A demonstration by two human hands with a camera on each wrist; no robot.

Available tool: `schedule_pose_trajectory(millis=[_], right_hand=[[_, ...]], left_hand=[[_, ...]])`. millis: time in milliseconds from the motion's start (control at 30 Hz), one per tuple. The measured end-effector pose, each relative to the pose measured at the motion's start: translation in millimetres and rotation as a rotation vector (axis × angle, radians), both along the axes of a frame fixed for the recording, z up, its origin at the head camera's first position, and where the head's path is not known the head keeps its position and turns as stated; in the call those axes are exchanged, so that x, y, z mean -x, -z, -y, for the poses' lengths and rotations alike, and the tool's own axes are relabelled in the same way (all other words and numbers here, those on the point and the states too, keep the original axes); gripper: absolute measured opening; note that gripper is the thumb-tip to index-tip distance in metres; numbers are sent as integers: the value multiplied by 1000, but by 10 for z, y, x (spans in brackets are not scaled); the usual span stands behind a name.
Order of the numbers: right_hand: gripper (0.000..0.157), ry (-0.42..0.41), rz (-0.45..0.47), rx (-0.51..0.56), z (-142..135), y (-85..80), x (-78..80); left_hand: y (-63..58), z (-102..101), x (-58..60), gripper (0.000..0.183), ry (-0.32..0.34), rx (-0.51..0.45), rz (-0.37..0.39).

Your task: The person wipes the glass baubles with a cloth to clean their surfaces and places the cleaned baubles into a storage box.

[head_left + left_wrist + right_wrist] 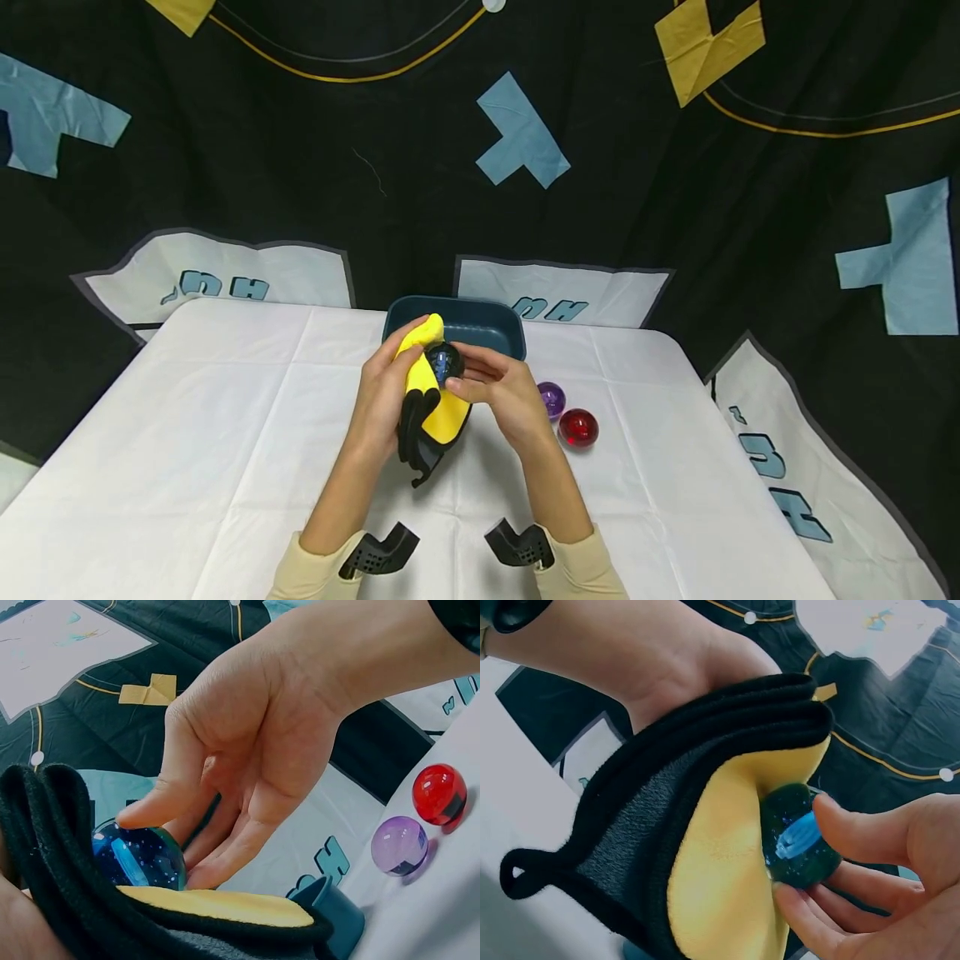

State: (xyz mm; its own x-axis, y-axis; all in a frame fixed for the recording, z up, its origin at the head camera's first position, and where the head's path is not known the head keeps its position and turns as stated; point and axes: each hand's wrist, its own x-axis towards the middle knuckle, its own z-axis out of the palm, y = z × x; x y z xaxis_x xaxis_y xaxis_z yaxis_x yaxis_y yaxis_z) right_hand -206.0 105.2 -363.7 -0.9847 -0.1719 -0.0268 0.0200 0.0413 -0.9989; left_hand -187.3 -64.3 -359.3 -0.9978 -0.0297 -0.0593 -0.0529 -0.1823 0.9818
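Observation:
My left hand (381, 398) grips a folded cloth (447, 417), yellow on one face and grey with black edging on the other. A black hanging loop shows at its corner in the right wrist view. Between thumb and fingers, my right hand (504, 392) holds a dark, glittery clear ball (799, 838) with a light blue streak. The ball touches the yellow face of the cloth. In the right wrist view the cloth hides most of the left hand's fingers. Both hands are raised in front of a dark teal basin (491, 310).
To the right of the right hand, a purple ball (552, 400) and a red ball (578, 428) lie close together on the white-covered table (187, 433). A black patterned curtain (420, 183) hangs behind the table.

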Motion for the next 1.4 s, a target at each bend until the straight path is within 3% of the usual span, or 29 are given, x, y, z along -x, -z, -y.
schedule_pose_trajectory(millis=[200,433,600,800,967,1200,1400], right_hand=[[39,-23,42,-31,-29,20,10],[39,-12,9,-100,9,0,14],[43,14,-47,-31,22,-8,-7],[45,-62,-15,34,-16,-13,1],[54,-74,13,22,-46,-9,18],[44,-69,56,59,-58,23,27],[41,-64,37,-15,-40,21,31]], left_hand=[[4,-9,-12,37,6,-28,-20],[16,0,7,36,5,-62,-25],[15,-6,12,37,7,-51,-6],[7,2,19,37,-14,-17,5],[5,-2,17,36,-6,4,18],[-3,-18,-16,36,3,-22,4],[-17,-12,-18,37,1,-44,2]])
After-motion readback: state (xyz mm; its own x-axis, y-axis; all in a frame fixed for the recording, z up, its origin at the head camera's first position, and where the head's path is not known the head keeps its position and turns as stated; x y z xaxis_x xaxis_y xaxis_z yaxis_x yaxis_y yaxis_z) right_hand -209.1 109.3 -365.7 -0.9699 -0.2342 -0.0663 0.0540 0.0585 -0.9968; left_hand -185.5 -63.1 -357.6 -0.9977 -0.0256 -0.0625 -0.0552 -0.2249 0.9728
